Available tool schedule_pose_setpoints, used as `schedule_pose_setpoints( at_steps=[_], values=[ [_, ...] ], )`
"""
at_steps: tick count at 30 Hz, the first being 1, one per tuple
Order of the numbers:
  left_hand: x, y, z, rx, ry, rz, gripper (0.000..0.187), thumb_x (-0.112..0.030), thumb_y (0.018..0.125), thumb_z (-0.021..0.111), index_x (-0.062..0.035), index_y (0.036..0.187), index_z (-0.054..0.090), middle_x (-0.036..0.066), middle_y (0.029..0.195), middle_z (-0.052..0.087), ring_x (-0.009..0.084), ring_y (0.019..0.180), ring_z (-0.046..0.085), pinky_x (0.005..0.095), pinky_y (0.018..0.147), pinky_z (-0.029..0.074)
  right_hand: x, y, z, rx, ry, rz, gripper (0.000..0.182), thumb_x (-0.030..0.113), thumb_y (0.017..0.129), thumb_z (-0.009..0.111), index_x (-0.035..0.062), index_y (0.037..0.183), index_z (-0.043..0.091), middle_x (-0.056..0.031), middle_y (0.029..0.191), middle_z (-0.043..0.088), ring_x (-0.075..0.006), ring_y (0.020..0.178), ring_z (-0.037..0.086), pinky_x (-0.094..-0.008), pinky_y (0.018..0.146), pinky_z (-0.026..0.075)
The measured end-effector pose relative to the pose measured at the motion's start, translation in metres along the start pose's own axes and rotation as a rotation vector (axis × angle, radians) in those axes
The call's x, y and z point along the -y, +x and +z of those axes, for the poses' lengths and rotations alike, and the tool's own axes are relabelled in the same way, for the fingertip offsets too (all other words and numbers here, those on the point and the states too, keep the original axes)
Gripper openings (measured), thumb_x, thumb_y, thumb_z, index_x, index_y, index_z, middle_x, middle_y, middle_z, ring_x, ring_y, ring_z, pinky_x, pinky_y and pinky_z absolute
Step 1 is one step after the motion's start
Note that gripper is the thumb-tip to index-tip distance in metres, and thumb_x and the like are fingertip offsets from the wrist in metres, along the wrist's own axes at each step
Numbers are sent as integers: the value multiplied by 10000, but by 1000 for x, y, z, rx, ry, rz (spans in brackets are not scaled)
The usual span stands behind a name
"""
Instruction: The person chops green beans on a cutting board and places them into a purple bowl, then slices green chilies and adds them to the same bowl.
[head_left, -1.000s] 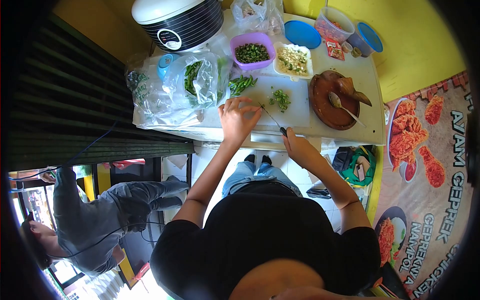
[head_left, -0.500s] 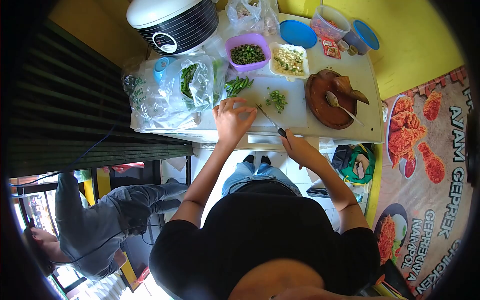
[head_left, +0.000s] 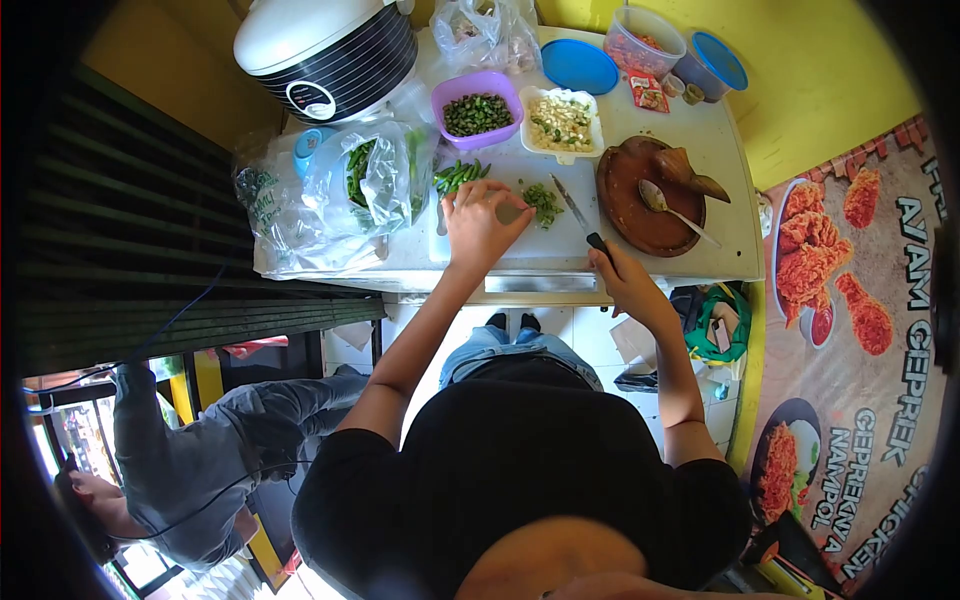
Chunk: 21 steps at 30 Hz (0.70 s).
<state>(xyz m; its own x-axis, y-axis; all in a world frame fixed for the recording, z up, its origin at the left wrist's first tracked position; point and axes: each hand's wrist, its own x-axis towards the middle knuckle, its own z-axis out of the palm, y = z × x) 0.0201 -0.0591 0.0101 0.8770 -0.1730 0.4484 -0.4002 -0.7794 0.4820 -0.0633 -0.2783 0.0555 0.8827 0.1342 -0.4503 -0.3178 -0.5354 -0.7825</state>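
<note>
My left hand (head_left: 484, 226) is over the white cutting board (head_left: 578, 232), its thumb and forefinger curled together beside a small heap of chopped green chilies (head_left: 543, 205). What its fingertips hold, if anything, is too small to make out. Just beyond the knuckles lie whole green chilies (head_left: 461, 176). My right hand (head_left: 622, 280) grips the black handle of a knife (head_left: 575, 208). The blade points away from me and to the left, just right of the chopped heap.
A purple tub (head_left: 437, 107) of chopped greens and a white tray (head_left: 596, 148) stand behind the board. To the right is a stone mortar (head_left: 612, 222) with a pestle and spoon. Plastic bags (head_left: 300, 235) and a rice cooker (head_left: 365, 60) occupy the left. Another person (head_left: 190, 470) is at lower left.
My left hand has moved right, toward the chopped heap. The knife in my right hand has swung right, away from the left fingertips. The view has shifted slightly.
</note>
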Motion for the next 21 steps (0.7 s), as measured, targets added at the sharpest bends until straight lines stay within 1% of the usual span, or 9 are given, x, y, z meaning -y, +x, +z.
schedule_pose_setpoints(
  at_steps=[5, 8, 10, 11, 12, 14, 15, 18, 21],
  values=[
    [9, -3, -1, 20, -41, 48, 196, -378, 705, 753, -210, 807, 745, -31, 984, 643, 182, 1026, 534, 390, 908, 314, 1, 4, 0, -39, 76, -59, 344, 356, 982, 416, 25, 1001, 506, -82, 692, 533, -141, 530, 537, -273, 377, 457],
    [16, -4, -20, 38, -88, 3, 202, -353, 726, 750, -199, 858, 743, -17, 984, 650, 200, 987, 564, 376, 883, 372, 1, 9, -2, -7, 83, -53, 351, 367, 979, 424, 25, 996, 501, -75, 688, 518, -137, 511, 515, -272, 377, 458],
    [32, -6, -32, 27, -92, -25, 184, -310, 735, 750, -194, 877, 740, 0, 972, 655, 225, 907, 603, 365, 824, 442, 1, 13, -4, 6, 80, -55, 354, 373, 978, 427, 26, 992, 500, -69, 678, 502, -136, 505, 507, -272, 377, 457],
    [40, -6, -38, -12, -46, 5, 166, -272, 744, 744, -187, 887, 737, 12, 961, 656, 219, 818, 636, 358, 737, 497, 1, 15, -4, 15, 80, -54, 358, 378, 977, 430, 26, 988, 498, -64, 668, 486, -135, 498, 499, -271, 378, 456],
    [40, -4, -43, -14, -40, -1, 166, -272, 744, 744, -187, 887, 737, 12, 961, 656, 219, 818, 636, 358, 737, 497, 1, 17, -4, 22, 79, -57, 358, 378, 977, 430, 26, 988, 498, -64, 668, 486, -135, 498, 499, -271, 378, 456],
    [37, 0, -55, 60, -123, -195, 171, -205, 750, 746, -167, 917, 737, 35, 981, 667, 184, 743, 646, 312, 660, 517, 2, 23, -3, 1, 106, -134, 362, 384, 975, 433, 28, 988, 499, -54, 647, 455, -127, 492, 492, -271, 379, 456],
    [38, 0, -54, 42, -76, -166, 167, -206, 758, 737, -161, 918, 735, 30, 982, 665, 163, 711, 645, 297, 612, 516, 3, 26, -1, 7, 105, -137, 362, 384, 975, 433, 28, 988, 499, -54, 647, 455, -127, 492, 492, -271, 379, 456],
    [37, 1, -45, 14, -56, -160, 162, -234, 775, 706, -173, 924, 726, 15, 964, 641, 218, 778, 648, 337, 662, 521, 8, 31, 1, -6, 90, -169, 362, 383, 975, 434, 27, 991, 499, -51, 642, 446, -125, 497, 488, -275, 388, 463],
    [35, 10, -38, -35, -27, -143, 178, -227, 776, 701, -161, 940, 721, 17, 954, 638, 233, 783, 643, 344, 661, 521, 16, 32, 1, 18, 89, -160, 295, 334, 996, 412, 62, 1012, 527, 20, 604, 391, -55, 464, 404, -228, 392, 420]
  ],
)
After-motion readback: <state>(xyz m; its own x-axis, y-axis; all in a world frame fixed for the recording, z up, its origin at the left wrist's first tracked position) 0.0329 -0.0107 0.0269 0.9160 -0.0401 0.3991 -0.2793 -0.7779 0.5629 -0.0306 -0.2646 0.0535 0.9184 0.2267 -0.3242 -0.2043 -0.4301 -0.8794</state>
